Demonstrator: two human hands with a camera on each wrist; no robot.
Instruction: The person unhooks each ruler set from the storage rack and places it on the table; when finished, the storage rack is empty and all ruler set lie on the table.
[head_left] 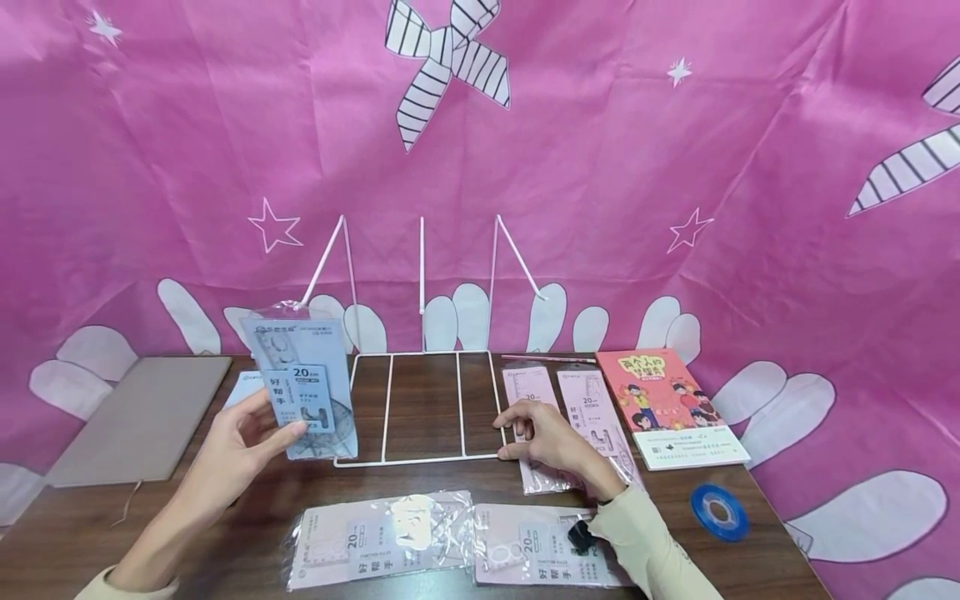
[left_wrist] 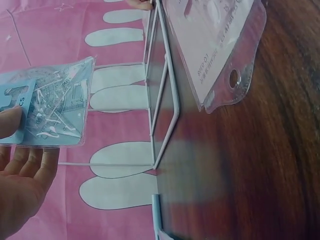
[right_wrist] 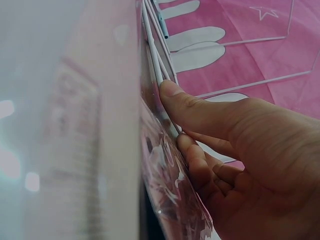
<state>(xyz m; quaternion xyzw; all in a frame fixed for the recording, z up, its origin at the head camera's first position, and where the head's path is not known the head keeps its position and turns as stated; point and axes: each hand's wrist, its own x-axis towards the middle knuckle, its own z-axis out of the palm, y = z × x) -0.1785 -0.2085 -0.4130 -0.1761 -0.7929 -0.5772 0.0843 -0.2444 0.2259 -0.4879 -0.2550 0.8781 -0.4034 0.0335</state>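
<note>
My left hand [head_left: 232,454] holds up a clear packet with a blue card, a 20 cm ruler set [head_left: 303,346], pinched between thumb and fingers. In the left wrist view the clear rulers [left_wrist: 60,105] show through the plastic. A white wire rack [head_left: 387,408] stands mid-table, its thin prongs rising at the back. My right hand [head_left: 551,437] grips the rack's right edge near the front corner; in the right wrist view the thumb [right_wrist: 175,95] presses on the wire. Two pink ruler packets [head_left: 528,385] lie beside and under that hand. Another blue packet [head_left: 243,387] lies behind the left hand.
Two more pink packets [head_left: 330,550] lie along the table's front. At the right are a red and white book [head_left: 652,396] and a blue tape roll [head_left: 701,504]. A grey notebook [head_left: 142,417] lies on the left. Pink patterned cloth [head_left: 600,167] hangs behind the table.
</note>
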